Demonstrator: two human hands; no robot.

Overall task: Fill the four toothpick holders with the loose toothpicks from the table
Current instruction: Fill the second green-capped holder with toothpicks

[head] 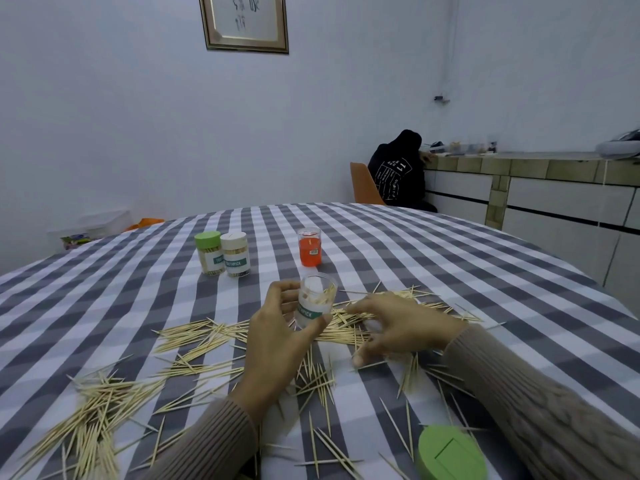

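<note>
Open clear holder (316,303), a few toothpicks inside, tilted and held above the desk (485,271) by the left hand (277,337), thumb and fingers (282,289) curled round its sides. Right hand (398,323) just beside it, fingers spread over the loose toothpicks (104,403); any pinch seemingly blurred. Green lid (450,452) near; three capped holders (235,254) beyond.
</note>
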